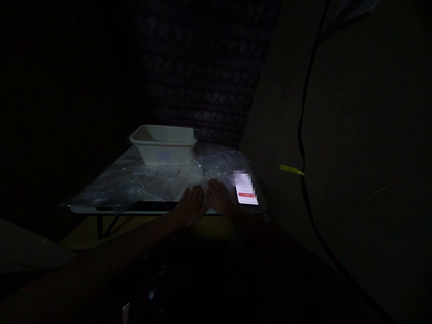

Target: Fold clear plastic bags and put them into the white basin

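In dim light, my left hand [192, 204] lies palm down near the front edge of a small white table [78, 209], fingers stretched forward over thin clear plastic sheeting [151, 180]. Close beside it, my right hand [218, 198] rests on the same crumpled plastic, its fingers pointing forward. The hands nearly meet, with a pale bit of plastic between them. Both look open and flat, though the dark hides their undersides. A lit phone [248, 199] lies just right of my right hand, its screen partly blurred out.
A cream plastic tub [167, 154] with side handles stands at the back left of the table. A dark cable [301, 135] with a yellow tag [290, 169] hangs in front of a brown panel [364, 126] on the right. Patterned material [202, 81] covers the back.
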The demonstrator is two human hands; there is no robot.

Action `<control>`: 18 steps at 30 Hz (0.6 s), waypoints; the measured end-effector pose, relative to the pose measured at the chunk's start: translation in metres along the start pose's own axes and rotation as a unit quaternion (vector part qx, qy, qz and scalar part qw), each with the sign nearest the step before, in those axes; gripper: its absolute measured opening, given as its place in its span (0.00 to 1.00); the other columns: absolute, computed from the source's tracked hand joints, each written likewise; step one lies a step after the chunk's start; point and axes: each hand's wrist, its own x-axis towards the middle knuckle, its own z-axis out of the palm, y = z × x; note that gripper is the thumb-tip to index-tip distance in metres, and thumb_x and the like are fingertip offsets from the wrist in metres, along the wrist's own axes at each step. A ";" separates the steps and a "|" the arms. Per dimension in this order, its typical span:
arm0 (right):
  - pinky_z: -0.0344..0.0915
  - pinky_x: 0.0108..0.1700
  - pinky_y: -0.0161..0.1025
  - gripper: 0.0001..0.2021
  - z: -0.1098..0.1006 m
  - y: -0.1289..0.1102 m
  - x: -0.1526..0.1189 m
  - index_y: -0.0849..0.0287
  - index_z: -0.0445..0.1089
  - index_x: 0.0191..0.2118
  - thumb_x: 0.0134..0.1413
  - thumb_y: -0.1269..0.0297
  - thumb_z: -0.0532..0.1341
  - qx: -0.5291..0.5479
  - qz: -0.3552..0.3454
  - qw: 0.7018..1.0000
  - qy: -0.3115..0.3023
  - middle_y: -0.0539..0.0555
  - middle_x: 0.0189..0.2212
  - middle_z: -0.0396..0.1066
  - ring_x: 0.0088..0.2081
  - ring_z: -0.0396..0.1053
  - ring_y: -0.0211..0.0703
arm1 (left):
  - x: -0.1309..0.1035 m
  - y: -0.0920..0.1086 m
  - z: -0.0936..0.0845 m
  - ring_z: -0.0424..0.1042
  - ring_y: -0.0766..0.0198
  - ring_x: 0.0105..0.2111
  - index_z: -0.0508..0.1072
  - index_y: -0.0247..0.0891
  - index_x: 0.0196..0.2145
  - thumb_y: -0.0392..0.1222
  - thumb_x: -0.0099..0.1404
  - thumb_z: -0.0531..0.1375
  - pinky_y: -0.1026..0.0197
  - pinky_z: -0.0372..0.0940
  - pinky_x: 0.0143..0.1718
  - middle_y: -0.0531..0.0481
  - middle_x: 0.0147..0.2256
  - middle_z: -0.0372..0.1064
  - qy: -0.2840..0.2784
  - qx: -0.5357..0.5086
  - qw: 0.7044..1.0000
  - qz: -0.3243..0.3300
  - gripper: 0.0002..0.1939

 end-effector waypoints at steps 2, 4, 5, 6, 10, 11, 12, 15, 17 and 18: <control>0.48 0.50 0.45 0.23 0.001 -0.001 -0.002 0.71 0.55 0.48 0.52 0.60 0.41 -0.010 0.011 1.000 -0.001 0.65 0.48 0.54 0.51 0.49 0.48 | 0.000 -0.001 0.002 0.41 0.54 0.53 0.51 0.25 0.51 0.48 0.59 0.36 0.50 0.39 0.49 0.35 0.53 0.44 -0.006 0.005 1.000 -0.009 0.28; 0.47 0.50 0.44 0.23 0.002 -0.001 -0.004 0.74 0.55 0.48 0.51 0.60 0.42 -0.018 0.022 1.000 -0.003 0.67 0.48 0.54 0.51 0.49 0.49 | -0.001 -0.002 0.002 0.40 0.53 0.53 0.50 0.25 0.51 0.49 0.59 0.36 0.49 0.38 0.49 0.35 0.53 0.43 -0.009 0.012 1.000 -0.017 0.29; 0.48 0.50 0.44 0.24 0.003 -0.001 -0.004 0.74 0.55 0.48 0.51 0.60 0.43 -0.020 0.024 0.999 -0.004 0.67 0.48 0.54 0.51 0.49 0.50 | -0.001 -0.004 0.002 0.40 0.53 0.53 0.49 0.25 0.51 0.49 0.59 0.36 0.48 0.38 0.49 0.35 0.53 0.42 -0.011 0.016 1.000 -0.018 0.29; 0.48 0.50 0.44 0.24 0.004 0.000 -0.004 0.75 0.55 0.47 0.51 0.60 0.43 -0.020 0.027 0.999 -0.004 0.68 0.48 0.54 0.51 0.49 0.50 | -0.002 -0.006 0.001 0.39 0.53 0.53 0.49 0.25 0.52 0.50 0.59 0.36 0.47 0.37 0.49 0.35 0.53 0.42 -0.013 0.019 0.999 -0.022 0.30; 0.50 0.49 0.42 0.22 0.000 0.002 0.001 0.74 0.55 0.47 0.51 0.63 0.43 0.009 0.052 0.998 0.015 0.67 0.47 0.56 0.50 0.52 0.48 | -0.002 -0.024 -0.008 0.39 0.51 0.53 0.48 0.27 0.52 0.51 0.58 0.37 0.42 0.36 0.47 0.36 0.53 0.41 -0.032 0.030 0.998 -0.040 0.30; 0.51 0.49 0.42 0.21 -0.003 0.002 0.004 0.74 0.55 0.47 0.51 0.64 0.43 0.017 0.061 0.998 0.022 0.66 0.46 0.56 0.49 0.52 0.47 | -0.001 -0.029 -0.011 0.39 0.52 0.53 0.48 0.28 0.52 0.50 0.58 0.37 0.42 0.36 0.47 0.37 0.54 0.41 -0.032 0.031 0.998 -0.037 0.28; 0.51 0.49 0.41 0.21 -0.006 0.003 0.007 0.74 0.55 0.47 0.50 0.66 0.43 0.022 0.067 0.997 0.029 0.66 0.46 0.57 0.49 0.53 0.46 | 0.000 -0.033 -0.013 0.39 0.52 0.53 0.48 0.29 0.52 0.48 0.59 0.36 0.43 0.37 0.48 0.38 0.54 0.41 -0.029 0.032 0.998 -0.036 0.27; 0.51 0.49 0.39 0.20 -0.014 0.004 0.015 0.74 0.56 0.47 0.49 0.70 0.43 0.033 0.052 0.997 0.043 0.64 0.46 0.58 0.48 0.54 0.44 | 0.005 -0.035 -0.016 0.41 0.54 0.53 0.49 0.26 0.52 0.43 0.60 0.35 0.49 0.41 0.49 0.36 0.53 0.42 -0.015 0.025 0.999 -0.043 0.25; 0.50 0.50 0.37 0.19 -0.013 0.002 0.019 0.73 0.56 0.47 0.49 0.72 0.43 0.038 0.019 0.998 0.044 0.63 0.46 0.58 0.49 0.53 0.42 | 0.008 -0.027 -0.013 0.42 0.54 0.53 0.50 0.22 0.51 0.43 0.60 0.36 0.52 0.44 0.48 0.33 0.52 0.43 -0.003 0.018 0.998 -0.055 0.26; 0.50 0.50 0.37 0.19 -0.011 0.000 0.020 0.73 0.56 0.47 0.49 0.72 0.43 0.040 -0.002 0.998 0.041 0.62 0.46 0.58 0.49 0.53 0.41 | 0.008 -0.022 -0.010 0.43 0.53 0.52 0.50 0.21 0.50 0.43 0.60 0.36 0.53 0.44 0.48 0.32 0.52 0.44 0.006 0.016 0.998 -0.056 0.26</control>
